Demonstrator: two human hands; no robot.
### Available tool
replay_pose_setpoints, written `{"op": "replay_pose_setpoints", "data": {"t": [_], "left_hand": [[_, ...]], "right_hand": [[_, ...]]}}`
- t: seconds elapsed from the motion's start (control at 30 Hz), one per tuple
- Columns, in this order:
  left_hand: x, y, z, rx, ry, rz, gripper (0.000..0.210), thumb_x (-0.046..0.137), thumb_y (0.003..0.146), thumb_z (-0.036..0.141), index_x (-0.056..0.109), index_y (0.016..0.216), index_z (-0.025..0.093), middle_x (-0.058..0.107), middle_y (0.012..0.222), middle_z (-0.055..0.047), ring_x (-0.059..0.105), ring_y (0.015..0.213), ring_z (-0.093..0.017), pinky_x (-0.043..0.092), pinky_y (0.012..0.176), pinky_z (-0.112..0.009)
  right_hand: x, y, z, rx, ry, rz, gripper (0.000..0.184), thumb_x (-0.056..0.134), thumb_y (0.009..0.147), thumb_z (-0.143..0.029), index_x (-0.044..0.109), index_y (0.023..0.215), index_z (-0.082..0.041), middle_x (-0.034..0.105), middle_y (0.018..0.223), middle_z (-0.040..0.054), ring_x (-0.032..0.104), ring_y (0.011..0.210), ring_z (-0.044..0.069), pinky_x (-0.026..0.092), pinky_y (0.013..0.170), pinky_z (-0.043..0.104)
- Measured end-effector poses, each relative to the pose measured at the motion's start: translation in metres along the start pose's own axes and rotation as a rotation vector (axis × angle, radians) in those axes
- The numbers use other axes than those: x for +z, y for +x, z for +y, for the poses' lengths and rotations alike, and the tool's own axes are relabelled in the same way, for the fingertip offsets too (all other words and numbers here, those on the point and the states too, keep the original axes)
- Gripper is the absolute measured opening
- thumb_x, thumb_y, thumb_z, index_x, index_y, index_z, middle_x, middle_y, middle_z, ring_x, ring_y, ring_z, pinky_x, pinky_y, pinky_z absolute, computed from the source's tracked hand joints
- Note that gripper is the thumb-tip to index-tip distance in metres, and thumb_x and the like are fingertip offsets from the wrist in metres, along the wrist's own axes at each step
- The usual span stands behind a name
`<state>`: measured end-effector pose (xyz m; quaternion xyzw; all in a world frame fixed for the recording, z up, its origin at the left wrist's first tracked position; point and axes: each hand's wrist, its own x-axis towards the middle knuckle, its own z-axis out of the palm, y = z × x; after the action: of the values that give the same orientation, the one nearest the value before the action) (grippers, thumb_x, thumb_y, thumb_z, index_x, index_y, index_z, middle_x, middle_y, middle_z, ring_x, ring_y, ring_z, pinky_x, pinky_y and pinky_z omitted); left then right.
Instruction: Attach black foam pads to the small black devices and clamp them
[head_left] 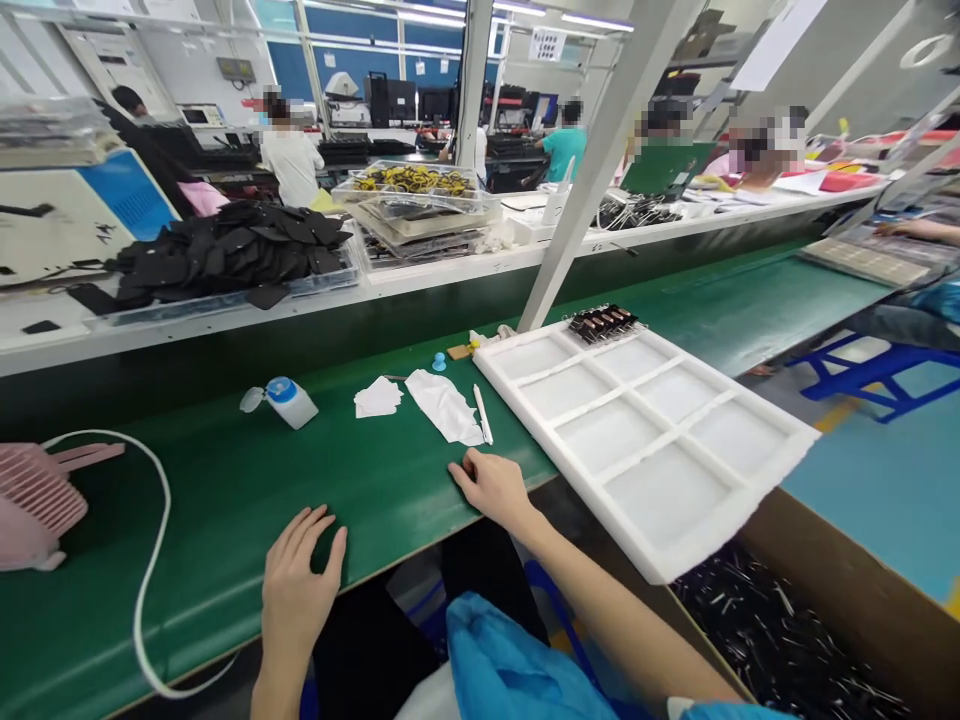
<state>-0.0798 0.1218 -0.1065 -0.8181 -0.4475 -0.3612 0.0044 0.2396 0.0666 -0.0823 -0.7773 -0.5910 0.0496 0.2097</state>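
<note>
My left hand [301, 570] rests at the front edge of the green bench, its fingers and thumb apart with nothing in them. My right hand [496, 486] lies on the bench edge, fingers loosely curled in and thumb out to the left; no object shows in it. Just beyond it are a white pen-like stick [482, 413] and a crumpled white cloth [442, 402]. Left of these lie a smaller white scrap [377, 397] and a tipped bottle with a blue top [292, 402], its lid flipped back.
A white foam tray with compartments [611, 470] juts over the bench edge, black parts [604, 322] at its far end. Below it, a carton [840, 560] holds many black pieces. A pink fan-like device [34, 505] with a white cord stands left. Co-workers sit beyond the shelf.
</note>
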Motion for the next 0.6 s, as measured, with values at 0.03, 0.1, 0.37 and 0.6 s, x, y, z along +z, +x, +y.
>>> {"op": "replay_pose_setpoints", "data": {"t": [0.03,0.1,0.37,0.6], "left_hand": [[-0.002,-0.002,-0.001,0.004,0.005,-0.022,0.023,0.06,0.102,0.039,0.068,0.117,0.023,0.075,0.125,-0.009,0.065,0.128,-0.033,0.053,0.104,-0.052],[-0.009,-0.006,-0.003,0.015,0.023,-0.075,0.027,0.06,0.102,0.038,0.066,0.125,0.024,0.073,0.132,-0.008,0.062,0.133,-0.033,0.053,0.105,-0.052],[-0.025,-0.009,-0.006,-0.111,0.066,-0.097,0.025,0.066,0.099,0.035,0.07,0.12,0.023,0.072,0.135,-0.008,0.062,0.131,-0.032,0.052,0.11,-0.054],[-0.015,-0.014,0.0,-0.249,-0.013,0.102,0.013,0.065,0.098,0.03,0.074,0.097,0.021,0.079,0.112,-0.009,0.07,0.117,-0.03,0.055,0.106,-0.055]], "right_hand": [[0.004,0.005,-0.004,0.026,-0.016,0.01,0.031,0.063,0.104,-0.038,0.059,0.079,-0.02,0.066,0.07,0.0004,0.063,0.068,0.018,0.024,0.061,0.031],[0.007,0.01,-0.01,0.059,-0.018,0.042,0.029,0.063,0.104,-0.036,0.06,0.079,-0.02,0.068,0.072,0.001,0.064,0.068,0.017,0.022,0.061,0.031],[0.007,0.002,-0.005,0.26,0.125,-0.021,0.027,0.061,0.104,-0.04,0.064,0.083,-0.022,0.068,0.074,0.0015,0.06,0.071,0.019,0.027,0.064,0.028],[-0.007,0.001,-0.008,0.257,0.151,-0.146,0.028,0.057,0.101,-0.043,0.063,0.082,-0.025,0.071,0.082,0.0034,0.061,0.074,0.023,0.033,0.064,0.029]]}}
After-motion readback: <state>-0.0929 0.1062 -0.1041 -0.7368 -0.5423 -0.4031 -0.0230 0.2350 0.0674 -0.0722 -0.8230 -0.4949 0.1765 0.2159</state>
